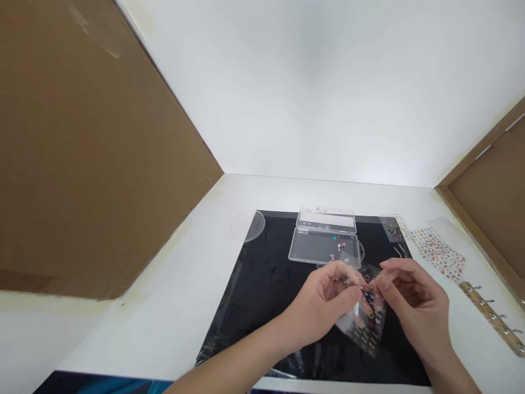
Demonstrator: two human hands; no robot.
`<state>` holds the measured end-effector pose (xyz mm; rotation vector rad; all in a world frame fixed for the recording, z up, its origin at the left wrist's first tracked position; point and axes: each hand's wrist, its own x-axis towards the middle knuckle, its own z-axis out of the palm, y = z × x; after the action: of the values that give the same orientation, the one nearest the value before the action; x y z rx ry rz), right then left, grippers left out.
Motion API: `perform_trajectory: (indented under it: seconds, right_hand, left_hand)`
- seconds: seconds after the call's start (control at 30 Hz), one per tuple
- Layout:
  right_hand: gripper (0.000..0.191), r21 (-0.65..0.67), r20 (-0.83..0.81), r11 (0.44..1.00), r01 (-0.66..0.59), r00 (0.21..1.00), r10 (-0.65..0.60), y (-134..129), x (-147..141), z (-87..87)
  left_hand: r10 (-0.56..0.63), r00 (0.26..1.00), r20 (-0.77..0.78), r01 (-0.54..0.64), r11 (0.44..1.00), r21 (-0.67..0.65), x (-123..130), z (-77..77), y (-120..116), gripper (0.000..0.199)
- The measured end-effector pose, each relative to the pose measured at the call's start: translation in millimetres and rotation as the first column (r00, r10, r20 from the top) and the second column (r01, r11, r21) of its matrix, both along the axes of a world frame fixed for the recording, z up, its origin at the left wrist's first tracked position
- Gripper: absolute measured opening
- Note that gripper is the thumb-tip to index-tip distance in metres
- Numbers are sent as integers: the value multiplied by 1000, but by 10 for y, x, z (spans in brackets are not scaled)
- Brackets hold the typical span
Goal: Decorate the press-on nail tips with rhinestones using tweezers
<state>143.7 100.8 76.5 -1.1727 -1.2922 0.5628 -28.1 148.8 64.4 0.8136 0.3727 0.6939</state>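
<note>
My left hand is closed on a clear sticker sheet with small printed shapes, its thumb and fingers pinching the upper part. My right hand is pinched at the upper right of the same sheet, thumb against fingertips; whether a loose sticker lies between them is too small to tell. Behind the hands, a clear hinged case lies open, with a few small coloured pieces inside and a white strip in its lid.
A black mat lies under everything. A clear round disc rests at its upper left corner. On the right are patterned sticker sheets, small bent metal pieces and a wooden strip with metal hooks. Cardboard walls stand at the sides.
</note>
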Motion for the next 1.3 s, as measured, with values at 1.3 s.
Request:
perform_trajectory:
  seconds: [1.3]
  right_hand:
    - [26, 332, 477, 932, -145, 879, -33, 21, 23, -11]
  left_hand:
    - [504, 863, 4, -305, 515, 801, -70, -31, -24, 14]
